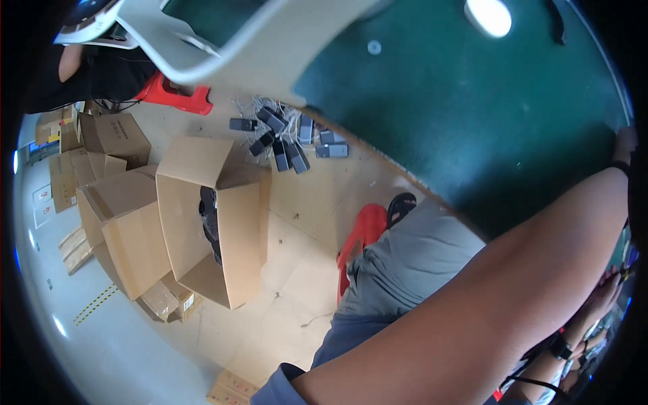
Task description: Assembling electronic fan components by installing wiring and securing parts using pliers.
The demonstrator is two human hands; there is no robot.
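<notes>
Green table (pixel 472 115) edge under right hand (pixel 625 143), grip unclear; nine dark adapters (pixel 287 138) on floor

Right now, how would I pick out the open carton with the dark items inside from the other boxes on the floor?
Start at the green table and look down to the floor on its left, past the heap of small dark grey devices. The open carton is the biggest box in the cardboard cluster, and the only one showing black items in its opening.
</notes>
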